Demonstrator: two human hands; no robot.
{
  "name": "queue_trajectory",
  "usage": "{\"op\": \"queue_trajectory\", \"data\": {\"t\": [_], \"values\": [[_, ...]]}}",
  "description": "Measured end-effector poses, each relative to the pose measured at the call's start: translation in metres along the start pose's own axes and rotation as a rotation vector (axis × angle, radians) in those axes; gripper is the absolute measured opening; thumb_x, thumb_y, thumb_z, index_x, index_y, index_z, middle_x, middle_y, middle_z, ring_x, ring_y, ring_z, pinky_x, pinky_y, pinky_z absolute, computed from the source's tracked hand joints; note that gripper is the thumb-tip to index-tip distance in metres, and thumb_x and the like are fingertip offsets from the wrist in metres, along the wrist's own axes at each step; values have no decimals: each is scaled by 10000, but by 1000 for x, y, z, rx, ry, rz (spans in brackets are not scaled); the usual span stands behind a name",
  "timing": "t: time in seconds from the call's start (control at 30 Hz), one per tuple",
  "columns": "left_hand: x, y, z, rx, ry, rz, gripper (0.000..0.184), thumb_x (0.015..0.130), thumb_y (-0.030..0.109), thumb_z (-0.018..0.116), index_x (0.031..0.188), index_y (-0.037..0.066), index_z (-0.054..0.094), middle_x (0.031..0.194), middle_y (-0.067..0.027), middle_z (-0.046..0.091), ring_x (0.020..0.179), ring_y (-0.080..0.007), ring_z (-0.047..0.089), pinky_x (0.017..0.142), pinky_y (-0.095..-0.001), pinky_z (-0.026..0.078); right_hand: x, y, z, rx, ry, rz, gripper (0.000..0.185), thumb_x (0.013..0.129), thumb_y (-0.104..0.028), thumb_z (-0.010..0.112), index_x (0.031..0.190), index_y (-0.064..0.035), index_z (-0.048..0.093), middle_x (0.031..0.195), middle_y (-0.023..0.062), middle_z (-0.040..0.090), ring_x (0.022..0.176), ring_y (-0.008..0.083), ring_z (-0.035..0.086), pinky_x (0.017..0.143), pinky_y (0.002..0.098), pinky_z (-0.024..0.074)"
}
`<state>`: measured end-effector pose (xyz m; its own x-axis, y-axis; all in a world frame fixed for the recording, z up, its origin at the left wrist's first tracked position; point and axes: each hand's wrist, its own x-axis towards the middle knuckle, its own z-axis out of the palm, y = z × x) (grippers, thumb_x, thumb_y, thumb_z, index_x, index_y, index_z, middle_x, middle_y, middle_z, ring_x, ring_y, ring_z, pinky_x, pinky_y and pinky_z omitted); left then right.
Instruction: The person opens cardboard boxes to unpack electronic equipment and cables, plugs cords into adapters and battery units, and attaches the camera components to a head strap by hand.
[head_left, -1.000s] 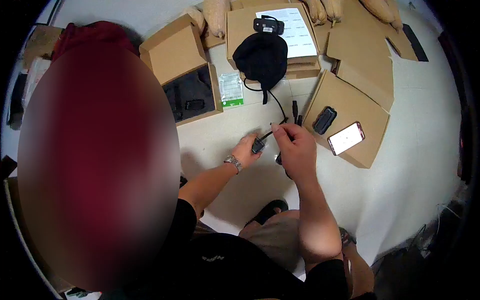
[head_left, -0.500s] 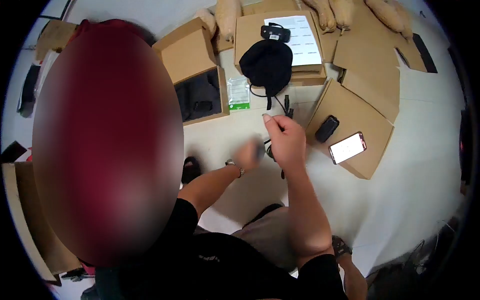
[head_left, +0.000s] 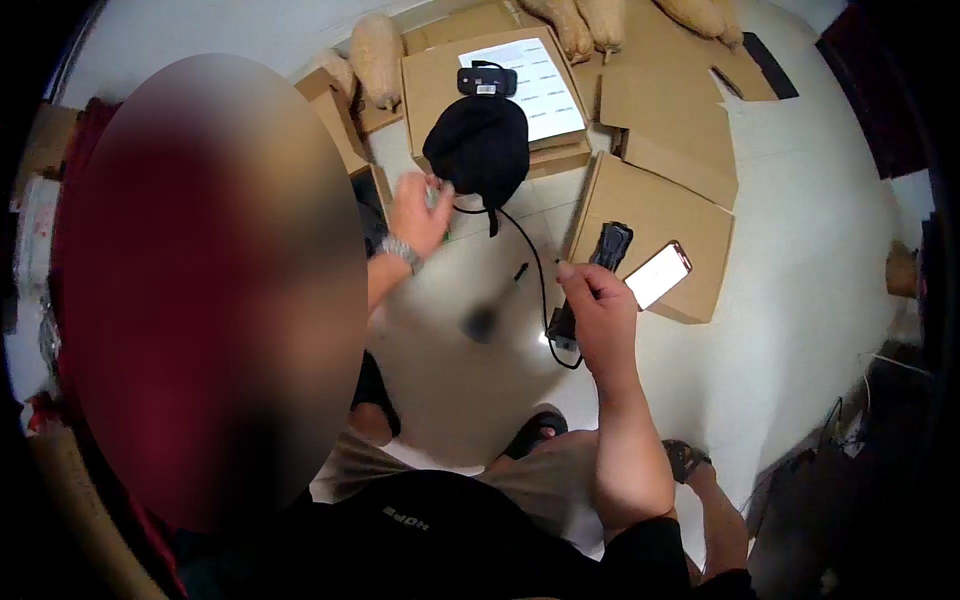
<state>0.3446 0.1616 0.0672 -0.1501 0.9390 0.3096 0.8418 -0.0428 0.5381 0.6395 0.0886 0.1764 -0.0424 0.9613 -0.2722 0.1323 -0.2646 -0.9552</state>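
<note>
My left hand [head_left: 420, 215], with a metal watch on its wrist, is beside the lower left edge of a black cap [head_left: 480, 145]. Its fingers are curled together near a loop of black cable [head_left: 541, 285]; what they hold is hidden. My right hand [head_left: 603, 315] is closed in a pinch over the floor, its fingertips close to the cable, and I cannot make out what is between them. Behind it, a black device [head_left: 613, 240] rests on the cardboard, and another dark object [head_left: 562, 325] is partly covered by the hand. A small black piece [head_left: 521, 271] lies on the floor.
A lit phone [head_left: 660, 275] lies on a flattened carton [head_left: 690, 225]. At the back, a cardboard box [head_left: 430, 75] carries a printed sheet [head_left: 550, 100] and a black device [head_left: 487, 81]. Gourds [head_left: 376, 60] stand behind. A large blurred dark-red area [head_left: 150, 300] covers the left.
My left hand has moved up and left to the cap's edge. My right hand has moved lower, with its pinch near the cable. The camera view has shifted, moving the boxes leftward.
</note>
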Motion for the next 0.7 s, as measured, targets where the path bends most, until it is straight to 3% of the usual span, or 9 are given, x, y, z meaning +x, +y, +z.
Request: {"op": "queue_trajectory", "data": {"t": [0.03,0.13,0.2,0.23,0.3,0.47,0.53,0.63,0.7], "values": [[32,12,-6,12,115,-8,380,823,330,722,1015,30,588,985,-203,573,953,-393,565,845,-456,467,-3,0,-1,60,34,-17,267,937,-249,682,907,16,695,678,-18,574,632,60,475,574,255,400],[99,26,9,82,180,78,468,818,370,729,1113,36,586,1074,-200,589,1057,-377,563,923,-446,459,-14,-12,6,181,109,-51,210,938,-188,684,910,21,695,728,-36,591,679,53,492,614,238,413],[121,31,24,341,-80,-43,601,813,421,736,1256,61,550,1208,-204,579,1164,-382,541,984,-463,454,-21,-14,12,186,147,-139,182,941,-165,681,916,14,699,775,-23,615,712,55,510,643,222,425],[127,35,25,327,-72,-31,601,813,421,736,1256,61,550,1208,-204,579,1164,-382,541,984,-463,454,-27,-17,14,149,155,-208,183,942,-166,679,918,14,701,790,-16,630,725,58,521,650,224,432],[138,39,24,422,-425,-234,680,814,441,736,1352,99,499,1314,-205,542,1253,-399,495,1023,-487,443,-33,-19,19,147,109,-199,181,936,-164,685,919,16,700,796,-7,638,733,63,532,660,231,439],[147,6,29,293,-377,-155,494,882,352,671,1282,92,542,1231,-248,595,1173,-440,555,979,-489,468,-44,-18,22,55,131,-215,179,935,-166,688,925,12,701,793,6,639,742,67,537,671,232,446],[145,5,21,54,-227,-83,412,915,325,620,1226,60,564,1140,-283,632,1097,-453,595,955,-489,472,-42,-21,18,61,192,-246,176,940,-165,681,935,10,702,801,9,646,755,73,550,688,234,456],[146,21,-4,48,-152,-203,397,930,332,588,1191,32,585,1101,-299,644,1075,-454,606,952,-491,466,-38,-20,6,179,235,-187,180,947,-168,674,951,11,697,856,3,662,797,76,565,725,231,461],[156,8,-14,38,-97,-178,400,937,336,576,1180,19,591,1099,-301,645,1072,-460,605,951,-492,467,-40,-27,0,205,312,-208,203,961,-184,661,973,15,695,879,4,661,804,73,561,737,224,460]]}}
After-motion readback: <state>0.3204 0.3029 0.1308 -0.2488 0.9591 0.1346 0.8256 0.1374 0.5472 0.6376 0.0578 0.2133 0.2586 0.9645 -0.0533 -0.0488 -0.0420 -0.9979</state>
